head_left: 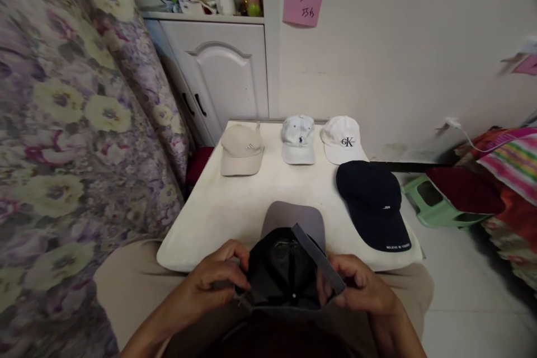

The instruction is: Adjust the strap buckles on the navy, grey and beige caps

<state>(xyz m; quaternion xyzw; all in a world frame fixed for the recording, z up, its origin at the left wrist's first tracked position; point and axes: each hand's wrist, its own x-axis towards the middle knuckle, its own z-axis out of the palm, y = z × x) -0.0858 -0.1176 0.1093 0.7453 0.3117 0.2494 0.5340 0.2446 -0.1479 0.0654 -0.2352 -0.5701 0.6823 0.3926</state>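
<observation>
Head view: person's left hand (220,275) pinches left rear edge of grey cap (279,271); right hand (358,285) grips right rear edge beside strap (318,256). Cap upturned, brim over near part of table (201,229), crown above lap. Strap's far end stands free; could twist or flop if right fingers slip. Loosened pinch could drop cap lapward. Wide rightward swing might knock navy cap (371,198) near table edge

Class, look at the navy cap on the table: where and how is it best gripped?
Likely by the brim of the navy cap, pinched top and underside from the near side: the broad brim juts toward the camera, while the rounded crown sits close to the white CK cap.
</observation>
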